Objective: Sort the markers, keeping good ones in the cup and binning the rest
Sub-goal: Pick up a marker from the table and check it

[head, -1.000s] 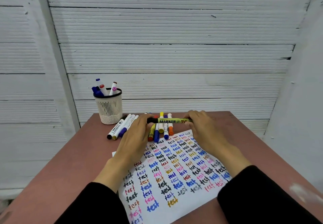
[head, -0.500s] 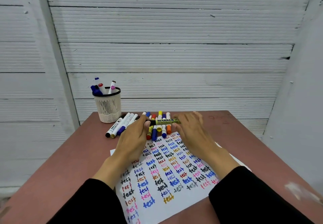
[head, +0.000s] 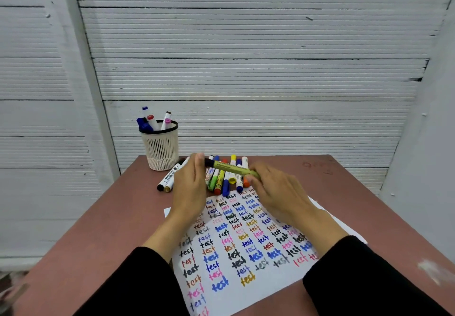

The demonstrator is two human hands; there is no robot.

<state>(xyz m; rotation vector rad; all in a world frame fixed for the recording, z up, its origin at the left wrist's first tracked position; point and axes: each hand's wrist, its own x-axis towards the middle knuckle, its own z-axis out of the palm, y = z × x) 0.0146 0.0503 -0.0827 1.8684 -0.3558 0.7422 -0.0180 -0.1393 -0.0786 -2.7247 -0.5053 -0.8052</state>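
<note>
Olive-green permanent marker with black cap [head: 232, 169] is lying nearly crosswise above the loose markers [head: 222, 177], cap pointing left. Left hand [head: 190, 187] is pinching the cap; right hand [head: 275, 192] is gripping the barrel. White mesh cup [head: 161, 148] is standing on the reddish-brown table [head: 344, 192] before white panelling.

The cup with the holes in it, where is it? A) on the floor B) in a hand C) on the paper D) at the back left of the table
D: the cup stands on the table at its back left corner, beyond the paper and apart from both hands, with markers sticking out of it.
</note>
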